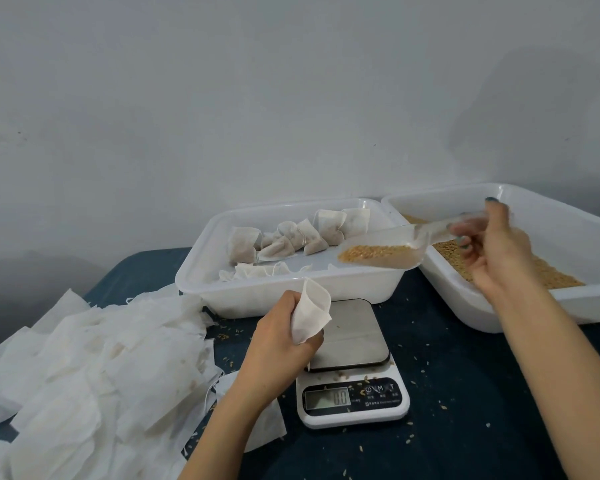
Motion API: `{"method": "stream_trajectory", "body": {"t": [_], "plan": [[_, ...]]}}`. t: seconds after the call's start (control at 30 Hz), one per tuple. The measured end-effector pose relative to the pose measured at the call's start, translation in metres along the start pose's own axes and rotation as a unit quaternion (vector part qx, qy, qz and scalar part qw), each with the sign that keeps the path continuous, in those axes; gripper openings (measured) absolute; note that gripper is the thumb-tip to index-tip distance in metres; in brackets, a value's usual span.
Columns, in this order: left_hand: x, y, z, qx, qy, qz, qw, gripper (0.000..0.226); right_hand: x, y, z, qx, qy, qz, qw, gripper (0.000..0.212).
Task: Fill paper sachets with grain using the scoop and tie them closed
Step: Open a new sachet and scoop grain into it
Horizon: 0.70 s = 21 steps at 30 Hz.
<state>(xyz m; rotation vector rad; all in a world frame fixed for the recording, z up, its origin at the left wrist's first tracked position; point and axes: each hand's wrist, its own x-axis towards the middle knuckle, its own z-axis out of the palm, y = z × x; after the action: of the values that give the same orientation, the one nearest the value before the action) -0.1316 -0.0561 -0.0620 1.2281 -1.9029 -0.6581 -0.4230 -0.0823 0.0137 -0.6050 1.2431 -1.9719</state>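
Paper sachet (pixel 311 311) clutched mouth-up in curled left hand (pixel 278 339); raised right hand (pixel 494 249) grips the grain-filled scoop (pixel 392 259).

Right hand (pixel 492 247) is motion-blurred; its finger placement on the scoop (pixel 388 254) handle is indistinct. Left hand (pixel 278 337) covers the held sachet's (pixel 312 313) lower end. Grain tray (pixel 586 303) is cut off at the right edge. Scale (pixel 354 400) button labels are illegible.

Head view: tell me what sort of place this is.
Probably a small home packing bench, to judge by a scale, a grain tray and a pile of empty sachets.
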Motion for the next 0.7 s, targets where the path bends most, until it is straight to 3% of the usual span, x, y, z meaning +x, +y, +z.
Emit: {"method": "stream_trajectory", "body": {"t": [0.5,0.7], "plan": [[-0.005,0.009,-0.006,0.082,0.006,0.017,0.996,0.036,-0.040,-0.016,0.034,-0.112,-0.151,-0.117,0.975,0.046],[-0.006,0.011,-0.004,0.037,-0.019,0.041,0.998,0.034,-0.053,-0.026,0.045,-0.156,-0.197,-0.178,0.951,0.042]]}}
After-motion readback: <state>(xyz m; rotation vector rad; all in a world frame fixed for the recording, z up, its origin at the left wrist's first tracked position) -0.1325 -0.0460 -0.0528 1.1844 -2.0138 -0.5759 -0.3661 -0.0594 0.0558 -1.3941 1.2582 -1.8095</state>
